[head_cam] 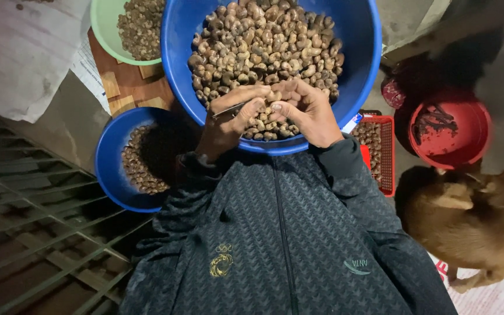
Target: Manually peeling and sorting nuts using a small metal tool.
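A big blue bowl (363,64) heaped with brown shelled nuts (263,41) rests in front of my dark zipped jacket. Both my hands meet over its near rim. My left hand (228,119) grips a thin metal blade (227,109) that points left. My right hand (310,114) pinches a single nut (274,96) against the left fingers, right above the pile.
A smaller blue bowl (107,169) with nuts sits at the left, a green bowl (101,29) of nuts behind it on a wooden board. A red basket (387,151) and a red bowl (479,131) stand at the right. A brown dog (473,216) lies close by. A metal grate (30,221) covers the lower left.
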